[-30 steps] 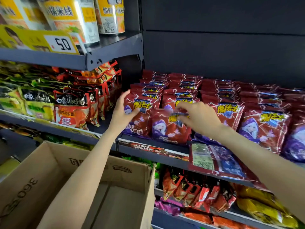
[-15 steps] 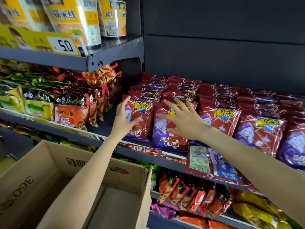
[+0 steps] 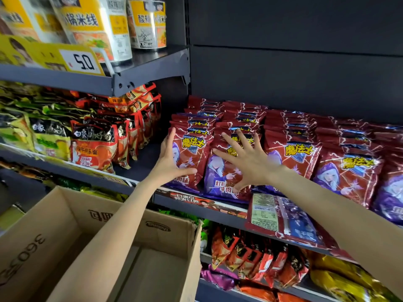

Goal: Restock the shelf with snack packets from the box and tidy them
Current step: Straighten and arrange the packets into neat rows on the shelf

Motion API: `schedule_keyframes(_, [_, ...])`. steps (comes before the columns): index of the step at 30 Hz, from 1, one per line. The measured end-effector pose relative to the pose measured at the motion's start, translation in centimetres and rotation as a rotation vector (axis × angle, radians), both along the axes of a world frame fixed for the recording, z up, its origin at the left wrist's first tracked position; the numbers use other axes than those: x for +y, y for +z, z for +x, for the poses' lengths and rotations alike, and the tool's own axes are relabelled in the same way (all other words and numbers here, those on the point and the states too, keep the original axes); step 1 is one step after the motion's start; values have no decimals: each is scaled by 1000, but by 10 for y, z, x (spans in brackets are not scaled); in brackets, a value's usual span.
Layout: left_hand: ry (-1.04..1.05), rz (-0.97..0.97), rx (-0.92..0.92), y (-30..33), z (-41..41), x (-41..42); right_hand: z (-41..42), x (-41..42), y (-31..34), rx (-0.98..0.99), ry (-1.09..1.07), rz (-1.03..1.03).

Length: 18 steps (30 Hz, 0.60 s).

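Note:
Rows of red and purple snack packets (image 3: 292,158) stand on the dark middle shelf (image 3: 174,200). My left hand (image 3: 171,159) rests against the left edge of the front-left packet (image 3: 193,154), fingers straight up and thumb stretched across its lower front. My right hand (image 3: 246,161) presses flat, fingers spread, on the second front packet (image 3: 219,177). One packet (image 3: 283,216) lies back side up, hanging over the shelf's front edge under my right forearm. The open cardboard box (image 3: 165,258) sits below my left arm; the part of its inside I can see holds nothing.
Left of the red rows, orange and green noodle packets (image 3: 93,147) fill the neighbouring shelf. Yellow-labelled tubs (image 3: 96,29) and a price tag (image 3: 80,62) are above. Orange and yellow bags (image 3: 250,258) fill the lower shelf. A dark back panel (image 3: 294,73) rises behind the packets.
My right hand let go of the top of the second packet and spread flat against its front. The packet now stands upright. My left hand stayed at the first packet's left edge.

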<state>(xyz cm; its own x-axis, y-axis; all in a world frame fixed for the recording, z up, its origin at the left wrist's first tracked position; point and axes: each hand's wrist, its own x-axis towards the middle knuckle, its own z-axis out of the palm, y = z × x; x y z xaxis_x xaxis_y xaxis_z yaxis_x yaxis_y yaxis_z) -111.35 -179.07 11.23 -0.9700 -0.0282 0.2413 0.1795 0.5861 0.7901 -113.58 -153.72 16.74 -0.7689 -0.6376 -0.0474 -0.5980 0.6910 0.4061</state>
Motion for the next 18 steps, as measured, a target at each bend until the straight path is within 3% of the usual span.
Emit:
schedule_keyframes(7, [56,-94,71,-3,-7,1,-3,-3,3,32,9,-4])
schedule_keyframes(14, [84,-243,18,-3,-14,-3,-2,-1,2,43,30,-39])
schedule_keyframes(18, [250,-523,84,6,-2,8,14,16,23,-107,98,-228])
